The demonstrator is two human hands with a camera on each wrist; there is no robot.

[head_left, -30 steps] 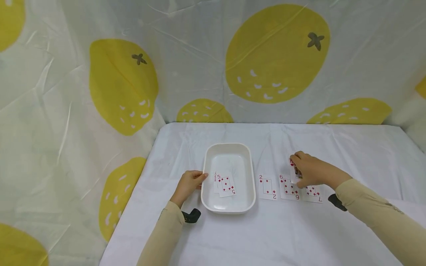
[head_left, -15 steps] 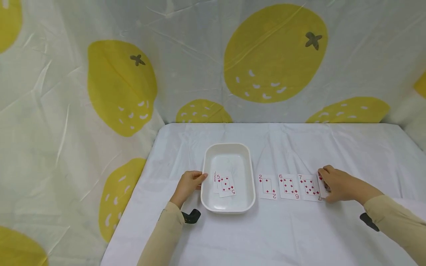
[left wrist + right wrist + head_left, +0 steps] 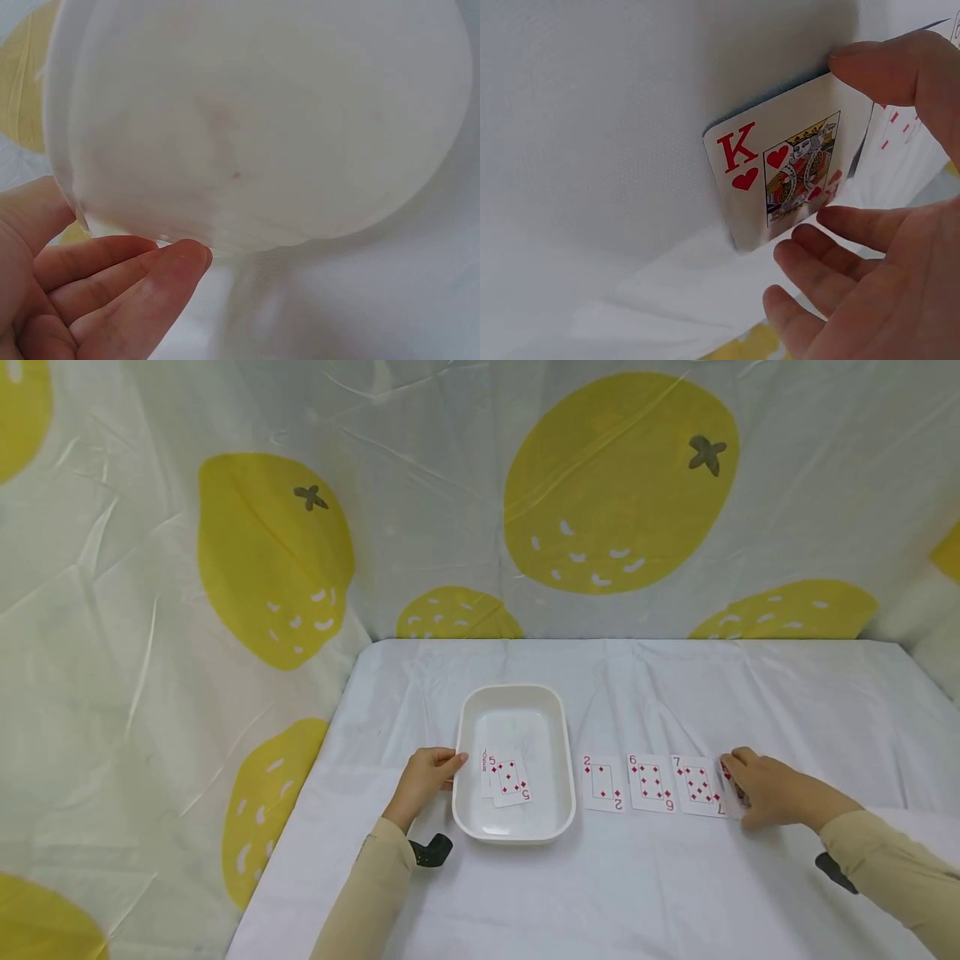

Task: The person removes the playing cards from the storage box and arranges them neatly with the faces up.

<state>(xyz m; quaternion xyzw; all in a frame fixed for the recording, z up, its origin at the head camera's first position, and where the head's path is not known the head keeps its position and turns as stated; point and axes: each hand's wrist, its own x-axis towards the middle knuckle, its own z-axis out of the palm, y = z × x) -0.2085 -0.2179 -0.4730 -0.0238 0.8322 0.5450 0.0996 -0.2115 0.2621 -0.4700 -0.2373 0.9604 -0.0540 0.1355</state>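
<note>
My left hand (image 3: pixel 426 778) grips the left rim of a white rectangular tray (image 3: pixel 513 722), thumb over the edge and fingers beneath. Inside the tray a five of diamonds (image 3: pixel 510 779) overlaps a joker card (image 3: pixel 486 783). At the right end of a row of playing cards, my right hand (image 3: pixel 776 789) holds a king of hearts (image 3: pixel 739 199) by opposite edges between thumb and fingers, low over the cloth. Just left of it lies the seven of diamonds (image 3: pixel 699 783). The head view has most of the king covered by the hand.
Between the tray and the seven lie a two of diamonds (image 3: pixel 602 783) and a six of diamonds (image 3: pixel 651 783), side by side. A wrinkled white cloth (image 3: pixel 540 910) covers the table. Lemon-printed curtain (image 3: pixel 420 527) hangs behind and at the left.
My right hand has carried the king of hearts rightward from above the six and seven to the right of the seven, then slightly nearer. My left hand has kept its place on the tray.
</note>
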